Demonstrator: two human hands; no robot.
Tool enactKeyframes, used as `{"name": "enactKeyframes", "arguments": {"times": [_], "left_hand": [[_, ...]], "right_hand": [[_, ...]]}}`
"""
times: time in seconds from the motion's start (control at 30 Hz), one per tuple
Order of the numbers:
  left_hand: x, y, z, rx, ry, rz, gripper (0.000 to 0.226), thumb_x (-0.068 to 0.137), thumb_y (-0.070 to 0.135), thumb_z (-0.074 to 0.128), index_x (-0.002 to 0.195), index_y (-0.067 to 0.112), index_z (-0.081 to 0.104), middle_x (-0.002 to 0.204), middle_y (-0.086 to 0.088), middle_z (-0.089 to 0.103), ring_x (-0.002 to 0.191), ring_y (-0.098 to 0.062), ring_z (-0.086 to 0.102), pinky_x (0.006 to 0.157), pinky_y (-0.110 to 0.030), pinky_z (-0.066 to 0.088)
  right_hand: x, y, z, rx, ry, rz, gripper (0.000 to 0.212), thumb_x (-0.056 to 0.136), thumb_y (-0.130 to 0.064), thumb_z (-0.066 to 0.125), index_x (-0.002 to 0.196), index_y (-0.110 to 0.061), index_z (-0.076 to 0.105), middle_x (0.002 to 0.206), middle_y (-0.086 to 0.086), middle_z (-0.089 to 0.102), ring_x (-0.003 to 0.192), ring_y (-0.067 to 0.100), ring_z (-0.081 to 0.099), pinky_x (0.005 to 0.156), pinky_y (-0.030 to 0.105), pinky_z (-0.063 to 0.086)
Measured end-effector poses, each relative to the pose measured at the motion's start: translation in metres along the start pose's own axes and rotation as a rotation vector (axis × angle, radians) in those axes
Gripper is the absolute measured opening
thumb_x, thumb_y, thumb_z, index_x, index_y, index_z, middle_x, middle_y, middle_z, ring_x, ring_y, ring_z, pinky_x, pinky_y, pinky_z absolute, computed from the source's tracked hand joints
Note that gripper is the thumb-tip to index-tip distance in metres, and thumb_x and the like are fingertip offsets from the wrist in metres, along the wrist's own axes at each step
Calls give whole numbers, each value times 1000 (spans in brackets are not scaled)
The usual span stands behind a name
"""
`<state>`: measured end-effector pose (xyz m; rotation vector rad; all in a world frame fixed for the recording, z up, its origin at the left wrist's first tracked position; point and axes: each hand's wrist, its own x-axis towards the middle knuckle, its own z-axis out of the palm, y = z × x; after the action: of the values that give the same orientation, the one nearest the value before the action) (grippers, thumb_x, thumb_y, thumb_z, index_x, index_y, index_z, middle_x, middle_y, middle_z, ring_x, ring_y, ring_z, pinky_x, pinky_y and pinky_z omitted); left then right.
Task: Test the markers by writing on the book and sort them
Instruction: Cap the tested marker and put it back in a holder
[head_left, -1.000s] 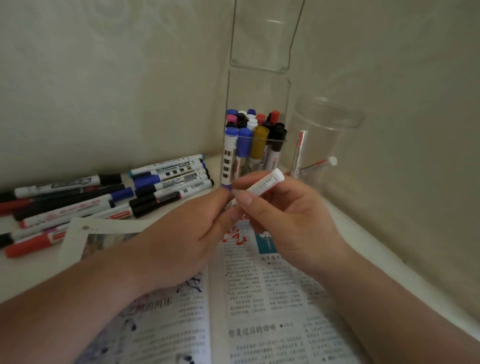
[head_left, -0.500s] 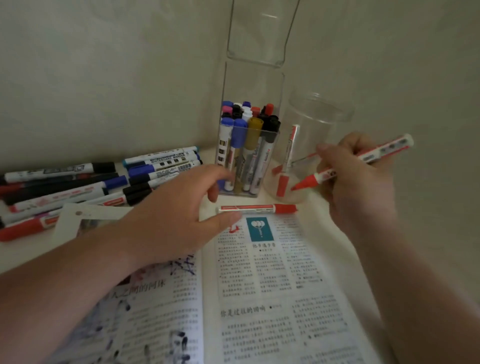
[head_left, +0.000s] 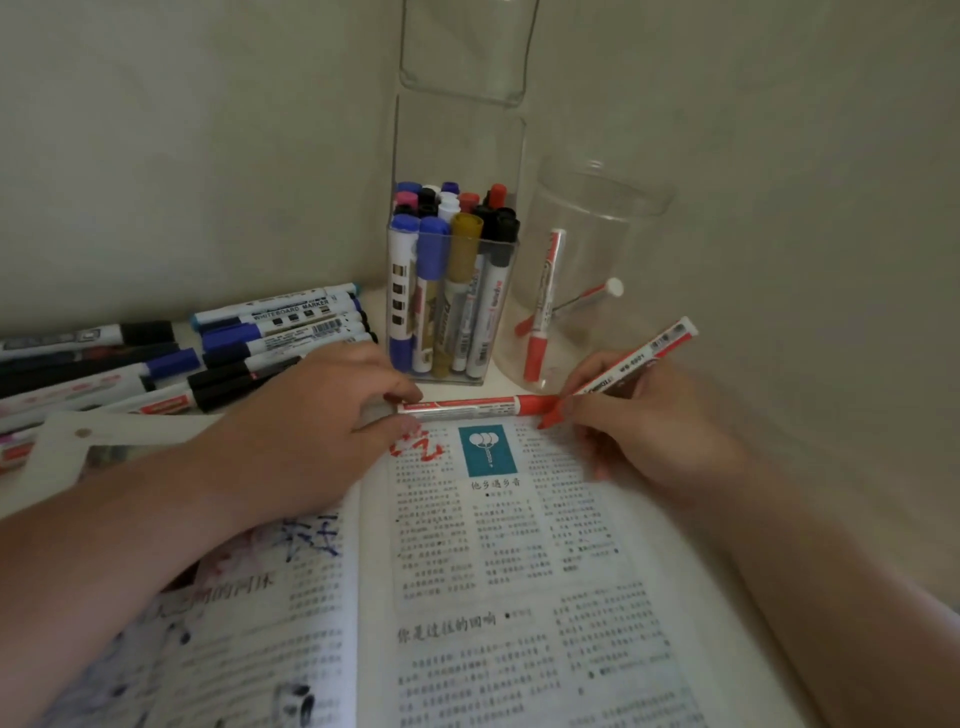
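An open printed book (head_left: 519, 571) lies in front of me. My right hand (head_left: 639, 431) grips an uncapped red marker (head_left: 639, 356) like a pen, its red tip just above the top of the right page. A capped red marker (head_left: 467, 406) lies across the book's top edge. My left hand (head_left: 301, 441) rests on the left page, thumb and forefinger pinching that marker's left end. A red scribble (head_left: 423, 447) marks the right page and a blue one (head_left: 311, 540) the left.
A square clear holder (head_left: 511, 291) packed with several markers stands behind the book. To its right, a round clear jar (head_left: 597, 208) holds two red markers (head_left: 543, 301). Several loose markers (head_left: 208, 358) lie at the left. A tall clear container (head_left: 462, 78) stands in the corner.
Both hands held one marker together a second ago. My right hand then carried it uncapped out by the jar and down to the page top. My left hand dropped to the lying marker.
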<state>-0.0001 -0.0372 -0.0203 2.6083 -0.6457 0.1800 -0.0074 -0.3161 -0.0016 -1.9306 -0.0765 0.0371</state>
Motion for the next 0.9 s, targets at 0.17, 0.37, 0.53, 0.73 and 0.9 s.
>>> {"name": "enactKeyframes", "arguments": {"times": [0.17,0.37,0.53,0.73,0.9], "left_hand": [[2,-1,3,-6,19,-34,29,94,48,56,120,41,66,113,27,51,95,17,44,73,-7,34],[2,0,4,-10,34,-42,25,94,45,58,116,40,67,107,28,52,93,23,41,70,-7,34],[2,-1,4,-23,41,-49,23,93,45,59,115,41,67,106,28,51,90,24,41,68,-9,33],[2,-1,6,-21,50,-37,23,93,45,58,114,41,67,105,29,51,91,25,40,69,-9,33],[2,-1,6,-27,53,-33,22,93,45,59,113,40,67,102,30,51,90,25,41,68,-9,32]], "right_hand": [[5,10,2,-119,32,-54,11,85,-14,78,76,-15,73,59,12,63,41,11,49,40,23,39],[7,8,0,-188,-16,-57,12,87,-19,78,77,-15,74,60,-1,66,45,5,54,43,15,40],[7,8,-2,-152,-8,-21,11,85,-10,77,76,-7,72,58,4,65,42,6,51,42,17,38],[4,7,-2,-95,-138,-49,12,84,-4,79,76,-1,70,80,15,76,69,17,71,61,25,52],[5,8,-1,-144,-67,-71,10,84,-12,80,80,-6,74,84,8,78,81,25,75,76,38,60]]}}
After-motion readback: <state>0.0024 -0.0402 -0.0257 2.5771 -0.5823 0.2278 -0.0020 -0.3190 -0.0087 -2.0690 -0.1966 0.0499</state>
